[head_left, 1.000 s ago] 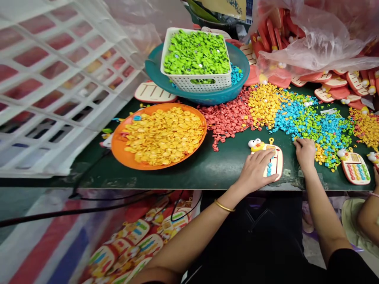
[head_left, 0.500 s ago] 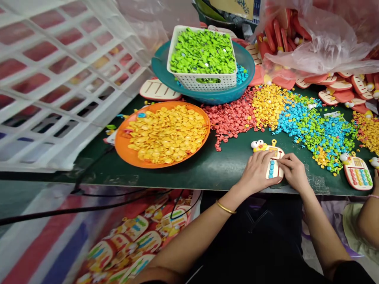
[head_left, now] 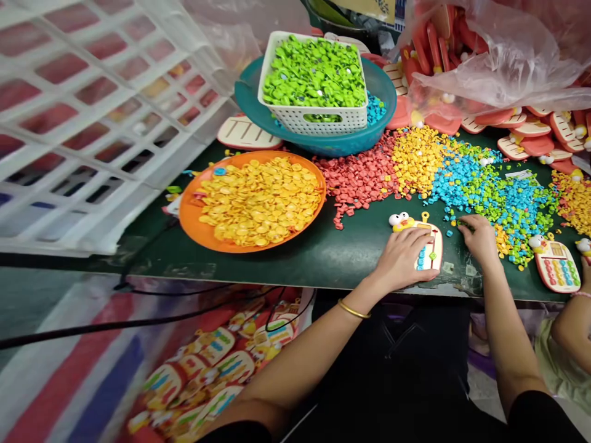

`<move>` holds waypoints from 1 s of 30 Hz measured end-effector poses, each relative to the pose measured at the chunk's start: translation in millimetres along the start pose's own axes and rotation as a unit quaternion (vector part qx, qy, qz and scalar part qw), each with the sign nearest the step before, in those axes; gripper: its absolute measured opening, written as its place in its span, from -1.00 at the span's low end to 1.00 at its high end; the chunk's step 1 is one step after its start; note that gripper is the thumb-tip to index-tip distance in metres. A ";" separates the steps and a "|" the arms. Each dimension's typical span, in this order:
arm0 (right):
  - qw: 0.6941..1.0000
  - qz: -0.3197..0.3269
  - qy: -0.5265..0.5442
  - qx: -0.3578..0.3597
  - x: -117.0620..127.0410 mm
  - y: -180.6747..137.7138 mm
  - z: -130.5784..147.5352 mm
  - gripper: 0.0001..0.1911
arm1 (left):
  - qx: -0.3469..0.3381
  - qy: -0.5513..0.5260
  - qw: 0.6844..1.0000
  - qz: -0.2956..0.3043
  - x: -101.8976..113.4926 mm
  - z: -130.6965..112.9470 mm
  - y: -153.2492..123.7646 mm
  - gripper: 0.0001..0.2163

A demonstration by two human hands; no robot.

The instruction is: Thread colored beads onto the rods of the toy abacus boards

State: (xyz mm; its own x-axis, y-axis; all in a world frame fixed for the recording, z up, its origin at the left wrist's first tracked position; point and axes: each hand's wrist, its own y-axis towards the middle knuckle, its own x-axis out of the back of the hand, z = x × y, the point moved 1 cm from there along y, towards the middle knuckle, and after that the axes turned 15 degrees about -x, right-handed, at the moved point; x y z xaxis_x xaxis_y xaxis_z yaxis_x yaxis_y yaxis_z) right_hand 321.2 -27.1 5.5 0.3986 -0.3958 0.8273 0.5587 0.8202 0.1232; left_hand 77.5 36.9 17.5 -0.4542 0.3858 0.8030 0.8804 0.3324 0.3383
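Observation:
My left hand [head_left: 404, 257] holds a small cream and red duck-headed toy board [head_left: 435, 241] on the green table, fingers across its face and thumb along its lower edge. White bulging eyes and a yellow beak stick out at the board's top left. A column of blue pieces [head_left: 420, 258] shows beside my fingers, with a green piece [head_left: 433, 255] to their right. My right hand [head_left: 481, 241] is right of the board, thumb and forefinger slightly apart near a few loose blue pieces [head_left: 449, 233]. Nothing shows between those fingertips.
Heaps of red [head_left: 362, 178], yellow [head_left: 418, 157] and blue-green pieces [head_left: 489, 184] lie behind the hands. Left are an orange plate [head_left: 194, 237] of yellow pieces and a white basket [head_left: 318, 123] in a teal basin [head_left: 385, 129]. Another person's hand [head_left: 585, 280] is at right, near a filled board [head_left: 558, 266].
My right hand has left the board and moved right to the loose pieces. A green piece now shows on the board beside the blue column. My left hand stays on the board.

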 end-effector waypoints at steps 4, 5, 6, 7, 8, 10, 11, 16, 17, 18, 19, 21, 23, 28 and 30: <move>0.999 -0.034 0.005 -0.011 8.6 6.5 4.2 -0.73 | 0.001 -0.002 1.000 -0.003 1.0 -0.4 0.6 -0.30; 0.999 -0.045 0.005 -0.010 6.8 11.5 7.7 -0.72 | 0.001 -0.001 1.000 -0.004 1.5 -0.7 0.8 -0.31; 0.999 -0.050 0.003 -0.008 3.2 17.4 12.1 -0.71 | 0.001 -0.001 1.000 -0.004 1.9 -1.1 1.0 -0.32; 0.999 -0.047 -0.001 -0.008 -1.8 23.6 17.0 -0.71 | 0.001 -0.001 1.000 -0.004 2.3 -1.5 1.3 -0.33; 0.999 -0.037 -0.007 -0.008 -7.2 29.7 22.1 -0.72 | 0.000 -0.002 1.000 -0.003 2.6 -1.9 1.5 -0.33; 1.000 -0.006 -0.026 -0.017 -15.5 38.9 31.5 -0.75 | 0.001 -0.006 1.000 0.000 2.8 -2.4 1.7 -0.33; 0.999 0.005 -0.034 -0.022 -16.8 40.7 35.6 -0.76 | 0.002 -0.008 1.000 0.000 2.8 -2.6 1.7 -0.32; 1.000 -0.008 0.020 0.023 -3.7 11.7 53.9 -0.77 | 0.007 -0.024 1.000 -0.006 3.6 -3.6 1.3 -0.29; 0.998 -0.002 0.040 0.046 -3.3 0.2 57.3 -0.78 | 0.007 -0.026 1.000 -0.008 4.0 -3.9 1.4 -0.28; 0.996 0.004 0.057 0.064 -5.2 -11.5 60.1 -0.77 | 0.008 -0.027 1.000 -0.010 4.3 -4.2 1.6 -0.27; 0.995 0.005 0.068 0.076 -9.0 -22.6 62.2 -0.75 | 0.009 -0.027 1.000 -0.012 4.6 -4.5 1.9 -0.27; 0.994 -0.010 0.075 0.084 -19.9 -40.2 63.7 -0.69 | 0.012 -0.026 0.999 -0.019 5.1 -5.1 2.4 -0.27; 0.993 -0.025 0.071 0.086 -29.4 -49.7 62.4 -0.66 | 0.017 -0.029 0.999 -0.029 5.4 -5.5 2.9 -0.26; 0.995 -0.012 0.066 0.076 -31.0 -46.0 62.1 -0.73 | 0.024 -0.036 0.998 -0.041 4.5 -4.5 3.6 -0.22; 0.995 -0.014 0.070 0.068 -29.2 -40.4 65.0 -0.75 | 0.028 -0.034 0.998 -0.036 3.8 -3.9 3.8 -0.21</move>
State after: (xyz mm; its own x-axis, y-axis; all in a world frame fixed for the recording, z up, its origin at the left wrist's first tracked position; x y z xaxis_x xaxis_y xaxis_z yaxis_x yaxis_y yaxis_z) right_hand 239.7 -21.8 12.0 0.4879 -0.4648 0.7389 0.4710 0.8528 0.2254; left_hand 79.6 36.3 23.8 -0.5265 0.4156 0.7417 0.8365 0.4091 0.3646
